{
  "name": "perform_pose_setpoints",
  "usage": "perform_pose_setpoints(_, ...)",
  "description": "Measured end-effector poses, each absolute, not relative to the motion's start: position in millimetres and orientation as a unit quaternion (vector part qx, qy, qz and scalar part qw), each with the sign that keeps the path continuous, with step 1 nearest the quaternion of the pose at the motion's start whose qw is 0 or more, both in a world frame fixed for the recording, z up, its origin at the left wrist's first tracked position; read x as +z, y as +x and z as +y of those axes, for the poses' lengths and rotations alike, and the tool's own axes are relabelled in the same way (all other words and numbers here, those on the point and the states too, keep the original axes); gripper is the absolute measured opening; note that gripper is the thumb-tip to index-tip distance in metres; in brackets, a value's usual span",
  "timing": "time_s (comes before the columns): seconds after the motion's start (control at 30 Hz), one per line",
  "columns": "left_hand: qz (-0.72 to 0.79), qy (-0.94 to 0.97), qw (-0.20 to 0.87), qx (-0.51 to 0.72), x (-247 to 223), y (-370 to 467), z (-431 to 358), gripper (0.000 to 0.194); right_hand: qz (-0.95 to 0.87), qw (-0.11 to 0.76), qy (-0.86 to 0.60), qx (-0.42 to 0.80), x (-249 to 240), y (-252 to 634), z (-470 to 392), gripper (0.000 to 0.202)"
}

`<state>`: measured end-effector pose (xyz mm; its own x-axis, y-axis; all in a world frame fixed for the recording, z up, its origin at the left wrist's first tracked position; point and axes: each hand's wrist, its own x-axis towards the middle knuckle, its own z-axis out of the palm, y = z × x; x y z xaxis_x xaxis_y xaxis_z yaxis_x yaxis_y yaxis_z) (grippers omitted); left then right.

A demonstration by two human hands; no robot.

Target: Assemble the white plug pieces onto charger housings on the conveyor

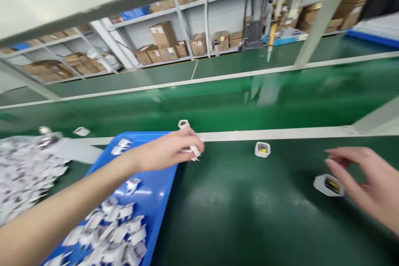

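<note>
My left hand point(173, 149) reaches over the far corner of a blue tray point(156, 199) and pinches small white parts point(195, 151) between its fingertips. The tray holds several loose white parts point(109, 232). My right hand point(368, 183) hovers with fingers apart just right of a white housing with a yellow inside point(328, 185) lying on the dark green table; it looks close to touching but holds nothing. A second such housing point(262, 149) lies further back in the middle. A third point(183, 124) sits on the green conveyor belt just beyond my left hand.
A heap of white-and-grey packets point(21, 174) lies at the left. A white rail point(274, 134) separates the table from the green conveyor belt point(249, 99). Behind stand shelves with cardboard boxes point(163, 35) and slanted metal posts point(321, 16).
</note>
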<state>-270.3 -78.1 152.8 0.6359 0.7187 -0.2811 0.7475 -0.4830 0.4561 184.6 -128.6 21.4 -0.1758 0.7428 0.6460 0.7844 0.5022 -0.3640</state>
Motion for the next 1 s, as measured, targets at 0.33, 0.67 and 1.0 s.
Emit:
perform_pose_setpoints(0.33, 0.221, 0.904, 0.362, -0.056, 101.1, -114.9, -70.1, 0.040, -0.853, 0.371, -0.367, 0.000, 34.3, 171.7, -139.2, 0.022)
perform_pose_setpoints(0.67, 0.365, 0.785, 0.487, 0.113, 114.1, -22.3, -86.4, 0.033, -0.820, 0.399, -0.408, -0.042, 47.4, 165.7, -147.7, 0.026)
perform_pose_setpoints(1.0, 0.313, 0.615, 0.706, 0.158, 101.6, 5.3, -75.8, 0.040, -0.809, 0.410, -0.393, -0.155, 59.0, 200.7, -127.8, 0.013)
